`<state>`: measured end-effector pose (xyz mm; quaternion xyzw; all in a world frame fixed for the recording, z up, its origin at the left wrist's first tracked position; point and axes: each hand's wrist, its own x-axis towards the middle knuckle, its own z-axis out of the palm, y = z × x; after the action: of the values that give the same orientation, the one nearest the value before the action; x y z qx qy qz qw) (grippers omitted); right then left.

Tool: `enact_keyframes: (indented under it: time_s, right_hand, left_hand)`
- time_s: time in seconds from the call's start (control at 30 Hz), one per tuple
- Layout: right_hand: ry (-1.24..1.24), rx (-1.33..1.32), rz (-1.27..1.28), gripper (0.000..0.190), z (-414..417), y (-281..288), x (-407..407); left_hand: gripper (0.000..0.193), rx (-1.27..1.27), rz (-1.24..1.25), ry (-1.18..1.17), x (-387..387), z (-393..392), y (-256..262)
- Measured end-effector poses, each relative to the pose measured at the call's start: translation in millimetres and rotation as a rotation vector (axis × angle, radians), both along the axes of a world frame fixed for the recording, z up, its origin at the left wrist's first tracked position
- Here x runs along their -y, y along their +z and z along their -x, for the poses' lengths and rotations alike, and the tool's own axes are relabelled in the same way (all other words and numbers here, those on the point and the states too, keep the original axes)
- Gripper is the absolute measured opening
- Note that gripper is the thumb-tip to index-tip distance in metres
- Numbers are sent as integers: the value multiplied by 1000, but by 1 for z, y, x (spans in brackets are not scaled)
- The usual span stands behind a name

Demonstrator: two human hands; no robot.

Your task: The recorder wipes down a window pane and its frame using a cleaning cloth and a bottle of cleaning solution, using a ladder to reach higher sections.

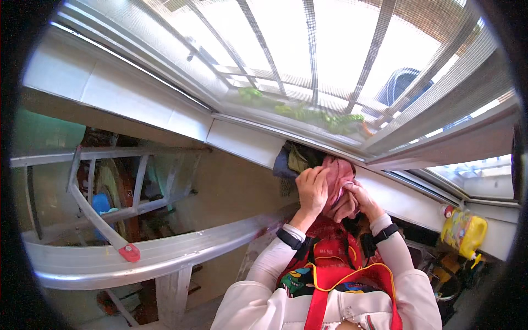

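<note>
Between my two hands is a bunched pink cloth, held up close to the window sill. My left hand grips its left side with the fingers curled over it. My right hand pinches a fold on the right, where a pale edge of the fabric shows. Just left of the cloth, dark and olive folded cloths lie over the sill's edge. Behind my hands hangs the red apron with yellow trim that I wear.
A screened window with bars rises beyond the white tiled sill. On the left stands an aluminium ladder. A yellow jug sits on the sill at right. Green plants show outside.
</note>
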<state>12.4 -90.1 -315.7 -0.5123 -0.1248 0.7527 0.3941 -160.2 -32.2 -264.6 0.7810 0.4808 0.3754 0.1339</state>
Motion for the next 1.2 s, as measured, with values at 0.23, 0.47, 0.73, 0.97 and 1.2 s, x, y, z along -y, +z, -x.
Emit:
enact_keyframes:
  time_s: [0.23,0.47,0.73,0.97,1.2]
  right_hand:
    - [-28,-36,-75,29,6,14,-4]
    - [-125,99,-182,62,6,-11,10]
    - [61,-148,-96,42,-15,8,12]
    - [113,5,-18,28,-38,-57,17]
    - [108,136,-162,30,6,7,-5]
  left_hand:
    - [60,-40,250,-140,41,-14,-3]
    - [48,-186,222,-59,36,-32,-14]
    - [42,42,98,-139,44,-14,-14]
    - [35,365,213,-436,68,22,2]
    - [22,418,275,-561,69,45,54]
